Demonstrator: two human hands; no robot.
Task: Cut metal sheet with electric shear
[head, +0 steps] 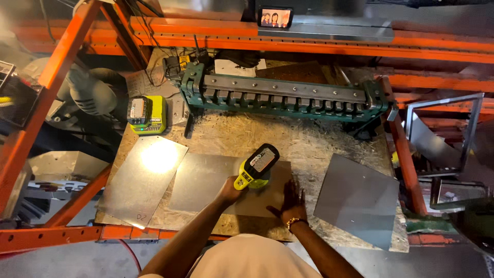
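Note:
My left hand (pixel 230 189) grips the handle of a yellow-green and black cordless power tool (pixel 256 166), which stands on a grey metal sheet (pixel 206 180) in the middle of the wooden bench. My right hand (pixel 291 202) lies flat on the same sheet, fingers spread, just right of the tool. A gold bracelet (pixel 294 222) circles that wrist.
A shiny metal sheet (pixel 144 180) lies at the left, another grey sheet (pixel 357 201) at the right overhanging the bench edge. A green bending brake (pixel 283 95) spans the back. A green battery charger (pixel 147 114) sits back left. Orange rack beams (pixel 309 44) surround the bench; a small screen (pixel 275 17) rests above.

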